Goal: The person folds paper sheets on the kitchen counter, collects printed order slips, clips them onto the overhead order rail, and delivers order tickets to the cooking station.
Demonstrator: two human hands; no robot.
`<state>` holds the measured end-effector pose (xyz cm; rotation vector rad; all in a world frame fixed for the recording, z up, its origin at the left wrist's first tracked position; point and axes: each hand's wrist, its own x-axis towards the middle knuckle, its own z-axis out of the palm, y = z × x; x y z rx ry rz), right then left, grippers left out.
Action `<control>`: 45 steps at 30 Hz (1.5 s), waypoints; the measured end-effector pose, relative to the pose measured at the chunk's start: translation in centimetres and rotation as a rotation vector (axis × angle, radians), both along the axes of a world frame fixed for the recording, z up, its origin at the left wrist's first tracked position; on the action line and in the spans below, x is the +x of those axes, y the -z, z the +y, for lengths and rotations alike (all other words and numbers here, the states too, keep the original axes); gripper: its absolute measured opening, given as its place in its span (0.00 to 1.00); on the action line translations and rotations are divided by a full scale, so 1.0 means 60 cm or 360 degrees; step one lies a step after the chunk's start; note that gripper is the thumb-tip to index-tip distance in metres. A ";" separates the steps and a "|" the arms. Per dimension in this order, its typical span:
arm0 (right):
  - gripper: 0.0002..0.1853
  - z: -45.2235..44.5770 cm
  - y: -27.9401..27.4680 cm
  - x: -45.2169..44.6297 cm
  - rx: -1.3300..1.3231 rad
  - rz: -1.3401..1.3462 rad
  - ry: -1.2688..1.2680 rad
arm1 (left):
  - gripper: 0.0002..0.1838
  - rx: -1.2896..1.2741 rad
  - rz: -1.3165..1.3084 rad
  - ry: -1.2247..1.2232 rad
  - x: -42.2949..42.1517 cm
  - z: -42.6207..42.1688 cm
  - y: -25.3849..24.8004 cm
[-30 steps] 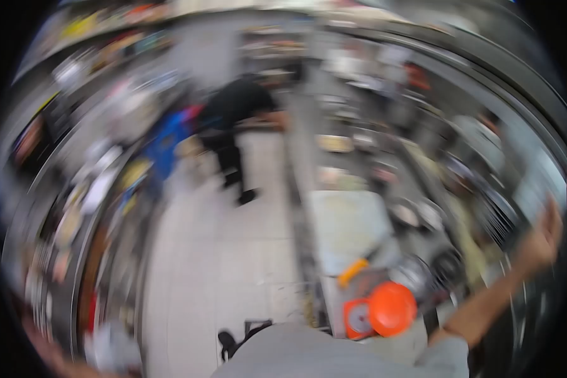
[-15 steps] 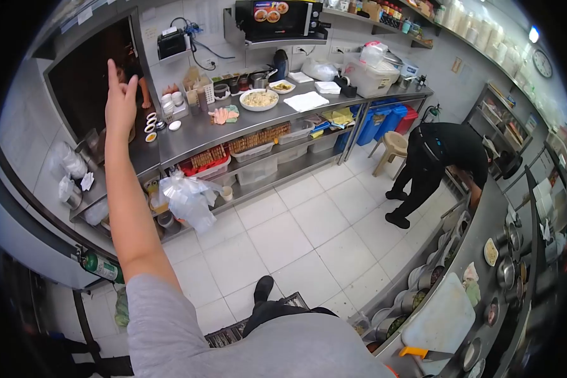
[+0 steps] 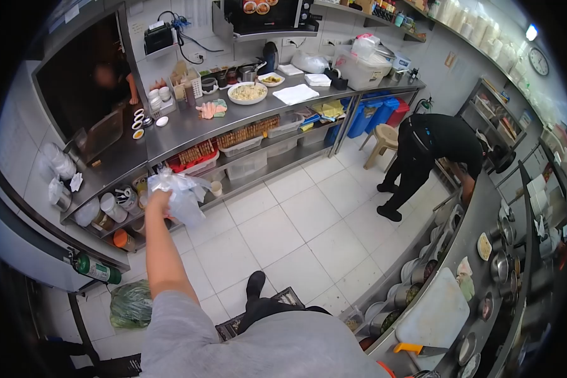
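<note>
My left arm stretches forward and down. My left hand [image 3: 158, 200] is at the edge of a bunch of clear plastic bags [image 3: 186, 200] hanging in front of the steel counter's lower shelf. It overlaps the bags in view, but its fingers are hidden, so I cannot tell whether they grip the plastic. Behind the bags sits a red tray [image 3: 200, 165] of packed brown items. A small cup [image 3: 216, 188] stands just right of the bags. My right hand is out of the picture.
Along the steel counter [image 3: 189, 135] are a bowl of pale food [image 3: 247, 93] and white paper [image 3: 296, 94]. A person in black [image 3: 444, 142] bends at the right-hand counter, where a yellow-handled knife [image 3: 409, 348] lies by a cutting board [image 3: 436, 309]. Another person's arm [image 3: 132, 88] shows through the opening.
My left hand has dropped from a raised pose with the index finger extended down to the plastic bags. The view has shifted slightly. The person in black stays bent over.
</note>
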<state>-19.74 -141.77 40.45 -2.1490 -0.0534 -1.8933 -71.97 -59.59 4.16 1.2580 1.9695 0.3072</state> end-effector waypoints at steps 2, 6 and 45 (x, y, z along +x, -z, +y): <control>0.14 -0.013 0.004 -0.006 0.0033 -0.0021 0.0043 | 0.18 0.0320 -0.0368 0.0101 0.052 -0.015 0.098; 0.14 -0.040 -0.009 -0.019 0.0002 -0.0055 0.0087 | 0.24 -0.0517 0.0057 0.0871 0.190 -0.192 0.286; 0.13 0.241 0.039 -0.069 0.0223 -0.0347 0.0075 | 0.15 -0.0788 0.0040 0.2043 0.562 -0.172 0.301</control>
